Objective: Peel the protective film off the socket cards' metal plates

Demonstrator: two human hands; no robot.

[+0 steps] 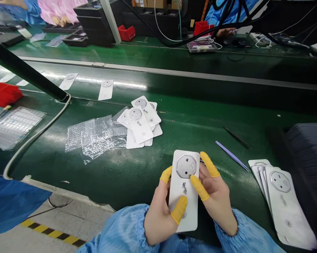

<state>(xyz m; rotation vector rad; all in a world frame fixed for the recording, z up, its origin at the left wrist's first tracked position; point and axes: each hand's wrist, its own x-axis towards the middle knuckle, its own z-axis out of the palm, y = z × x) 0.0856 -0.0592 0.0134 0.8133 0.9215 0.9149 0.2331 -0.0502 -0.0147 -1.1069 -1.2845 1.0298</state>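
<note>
We cannot see the back of the white panel (pixel 184 207) or most fingers of the left hand (pixel 162 214) behind it, we find print (pixel 283 200) on the right-side stack of panels (pixel 282 211) too blurred to read, and our view's left edge cuts the red bin (pixel 4 94).

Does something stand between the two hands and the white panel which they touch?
Only yellow finger covers: the left hand holds the white panel, and the right hand has its covered thumb on the front. Nothing else visible stands between; the panel's back is hidden.
</note>
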